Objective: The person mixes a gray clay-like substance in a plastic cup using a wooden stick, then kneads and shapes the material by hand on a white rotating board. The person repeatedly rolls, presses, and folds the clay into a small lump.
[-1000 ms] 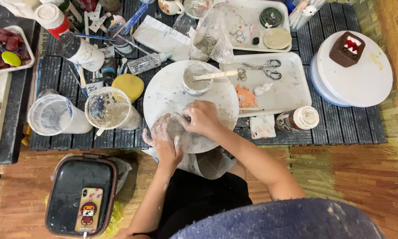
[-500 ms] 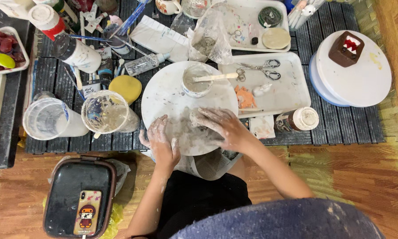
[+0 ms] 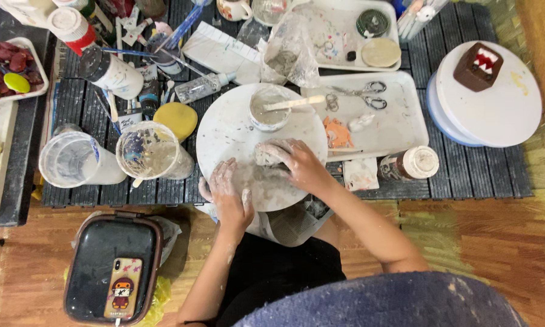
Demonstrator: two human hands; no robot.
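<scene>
A round white turntable board [image 3: 224, 127] lies in front of me, smeared with grey clay slip. My right hand [image 3: 297, 163] presses a pale lump of clay [image 3: 265, 156] onto the board near its middle. My left hand [image 3: 227, 194] rests flat on the board's near edge, fingers spread and coated in clay. A small white bowl [image 3: 270, 109] with a wooden stick across it stands at the board's far side.
Two plastic cups [image 3: 151, 151] and a yellow sponge [image 3: 175, 119] stand left of the board. A white tray [image 3: 399, 121] with scissors lies to the right, beside a jar [image 3: 412, 163] and a second turntable [image 3: 496, 97] carrying a brown figure. A dark container with a phone [image 3: 122, 287] sits on the floor.
My right hand has slid from the board's near part toward its middle and now covers the clay lump. My left hand has spread flat on the near edge.
</scene>
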